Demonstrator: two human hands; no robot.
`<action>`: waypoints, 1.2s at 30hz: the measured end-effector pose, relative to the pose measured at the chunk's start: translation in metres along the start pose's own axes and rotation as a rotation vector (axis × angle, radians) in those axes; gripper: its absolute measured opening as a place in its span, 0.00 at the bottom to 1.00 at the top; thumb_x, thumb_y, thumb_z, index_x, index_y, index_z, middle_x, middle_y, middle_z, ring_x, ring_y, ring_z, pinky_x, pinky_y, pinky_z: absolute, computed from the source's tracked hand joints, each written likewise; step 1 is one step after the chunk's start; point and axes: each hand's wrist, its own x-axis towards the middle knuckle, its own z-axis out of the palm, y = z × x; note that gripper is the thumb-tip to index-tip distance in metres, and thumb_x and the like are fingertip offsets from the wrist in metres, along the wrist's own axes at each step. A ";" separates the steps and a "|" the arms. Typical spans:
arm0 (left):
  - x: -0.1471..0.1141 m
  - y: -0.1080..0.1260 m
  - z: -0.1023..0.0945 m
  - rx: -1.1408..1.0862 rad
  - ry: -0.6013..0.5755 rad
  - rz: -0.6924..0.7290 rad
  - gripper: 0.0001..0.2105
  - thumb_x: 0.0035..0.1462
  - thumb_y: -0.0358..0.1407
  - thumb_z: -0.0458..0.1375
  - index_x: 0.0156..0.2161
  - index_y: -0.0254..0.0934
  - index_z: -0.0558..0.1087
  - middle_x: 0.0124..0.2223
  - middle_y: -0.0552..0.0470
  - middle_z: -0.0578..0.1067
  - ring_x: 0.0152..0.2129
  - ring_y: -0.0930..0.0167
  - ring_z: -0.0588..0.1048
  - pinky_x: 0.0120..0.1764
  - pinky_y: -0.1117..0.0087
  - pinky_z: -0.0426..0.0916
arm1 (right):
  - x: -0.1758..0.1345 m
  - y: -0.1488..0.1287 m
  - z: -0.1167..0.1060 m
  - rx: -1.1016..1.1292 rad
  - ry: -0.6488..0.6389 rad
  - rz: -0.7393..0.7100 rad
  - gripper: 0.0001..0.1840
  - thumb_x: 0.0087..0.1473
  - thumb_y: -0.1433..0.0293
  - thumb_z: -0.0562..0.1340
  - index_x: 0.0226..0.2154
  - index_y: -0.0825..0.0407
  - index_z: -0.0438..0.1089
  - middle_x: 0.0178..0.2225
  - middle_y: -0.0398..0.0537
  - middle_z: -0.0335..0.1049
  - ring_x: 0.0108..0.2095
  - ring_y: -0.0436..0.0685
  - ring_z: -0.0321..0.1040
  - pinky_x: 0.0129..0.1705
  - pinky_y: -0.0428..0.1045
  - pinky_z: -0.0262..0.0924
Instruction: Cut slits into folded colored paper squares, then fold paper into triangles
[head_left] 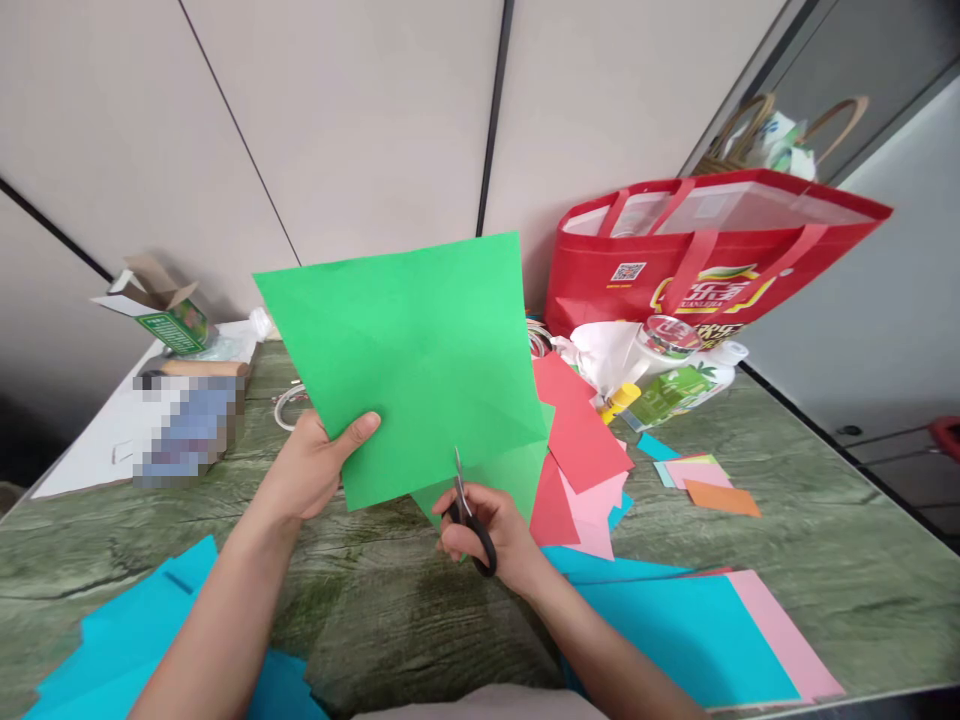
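Observation:
A large sheet of green paper [420, 350] is held up above the table, its lower left part pinched by my left hand [315, 460] with the thumb on the near face. My right hand [487, 530] is closed around black-handled scissors [461, 500]. The blade tips point up at the sheet's lower edge, in front of or against the paper; whether they cut into it I cannot tell. Under the sheet, more green paper [517, 475] shows, partly hidden by it and by my right hand.
Red paper [585, 420], pink paper [600, 515] and small coloured scraps [720, 495] lie to the right. Blue sheets [675, 630] rest near both forearms. Behind stand a red bag [600, 285], a yellow glue stick [619, 401] and a green box [176, 325].

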 end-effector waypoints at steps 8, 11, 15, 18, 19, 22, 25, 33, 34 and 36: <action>0.003 -0.008 0.000 -0.036 -0.069 -0.013 0.20 0.46 0.40 0.63 0.45 0.38 0.71 0.49 0.49 0.74 0.47 0.60 0.69 0.46 0.61 0.68 | -0.001 -0.004 0.002 -0.008 0.014 -0.015 0.21 0.39 0.60 0.68 0.34 0.53 0.67 0.22 0.41 0.65 0.22 0.48 0.59 0.25 0.46 0.53; 0.003 -0.011 0.001 -0.018 -0.079 -0.004 0.22 0.46 0.40 0.62 0.47 0.38 0.69 0.51 0.48 0.72 0.47 0.59 0.69 0.47 0.60 0.68 | 0.000 -0.004 0.002 -0.005 0.023 -0.031 0.20 0.39 0.61 0.69 0.32 0.53 0.66 0.26 0.43 0.66 0.25 0.50 0.61 0.27 0.46 0.54; 0.002 -0.011 0.001 0.023 -0.074 -0.002 0.24 0.45 0.41 0.62 0.49 0.37 0.67 0.52 0.47 0.71 0.48 0.59 0.69 0.47 0.60 0.67 | 0.000 -0.003 0.001 -0.004 0.021 -0.035 0.18 0.39 0.61 0.69 0.30 0.54 0.66 0.26 0.43 0.66 0.26 0.50 0.61 0.28 0.46 0.54; 0.002 -0.010 0.000 0.040 -0.079 0.003 0.25 0.45 0.42 0.62 0.49 0.36 0.67 0.52 0.46 0.72 0.48 0.58 0.69 0.47 0.59 0.67 | 0.000 -0.002 0.001 0.002 0.011 -0.043 0.18 0.39 0.62 0.69 0.30 0.54 0.66 0.26 0.43 0.66 0.26 0.50 0.61 0.29 0.46 0.54; 0.002 -0.009 0.000 0.040 -0.083 0.000 0.24 0.45 0.42 0.62 0.48 0.36 0.68 0.51 0.46 0.72 0.48 0.58 0.69 0.46 0.58 0.68 | 0.000 -0.002 0.001 0.009 0.007 -0.046 0.18 0.39 0.62 0.69 0.31 0.54 0.66 0.26 0.43 0.66 0.26 0.50 0.61 0.29 0.46 0.54; 0.003 -0.009 0.000 0.026 -0.092 -0.001 0.23 0.45 0.42 0.62 0.47 0.37 0.69 0.50 0.47 0.73 0.47 0.58 0.69 0.46 0.58 0.68 | 0.000 -0.001 0.001 0.023 0.001 -0.042 0.19 0.39 0.61 0.69 0.32 0.54 0.66 0.26 0.43 0.66 0.27 0.50 0.61 0.29 0.46 0.54; 0.003 -0.010 0.000 0.016 -0.090 0.012 0.22 0.44 0.42 0.63 0.46 0.38 0.70 0.49 0.48 0.74 0.47 0.57 0.70 0.46 0.57 0.68 | 0.000 -0.002 0.001 0.017 0.005 -0.023 0.20 0.38 0.60 0.69 0.32 0.54 0.66 0.27 0.43 0.67 0.27 0.50 0.62 0.29 0.46 0.54; 0.002 -0.010 0.000 -0.028 -0.071 -0.010 0.20 0.45 0.39 0.63 0.45 0.39 0.71 0.48 0.49 0.74 0.46 0.59 0.70 0.46 0.58 0.67 | -0.001 -0.002 0.001 -0.001 0.004 -0.017 0.19 0.39 0.60 0.68 0.31 0.53 0.65 0.26 0.43 0.66 0.26 0.50 0.61 0.28 0.46 0.54; 0.002 -0.009 0.000 -0.029 -0.074 -0.010 0.20 0.45 0.39 0.63 0.45 0.39 0.71 0.48 0.50 0.74 0.46 0.59 0.70 0.47 0.58 0.67 | -0.001 -0.002 0.001 -0.003 0.004 -0.018 0.19 0.39 0.60 0.68 0.32 0.53 0.65 0.26 0.43 0.66 0.25 0.50 0.61 0.27 0.46 0.54; 0.002 -0.009 0.000 -0.029 -0.083 -0.016 0.19 0.45 0.39 0.63 0.44 0.39 0.71 0.48 0.50 0.74 0.47 0.59 0.70 0.46 0.59 0.68 | -0.001 -0.002 0.001 -0.009 0.002 -0.017 0.20 0.39 0.60 0.68 0.33 0.53 0.66 0.26 0.44 0.67 0.25 0.50 0.61 0.27 0.46 0.54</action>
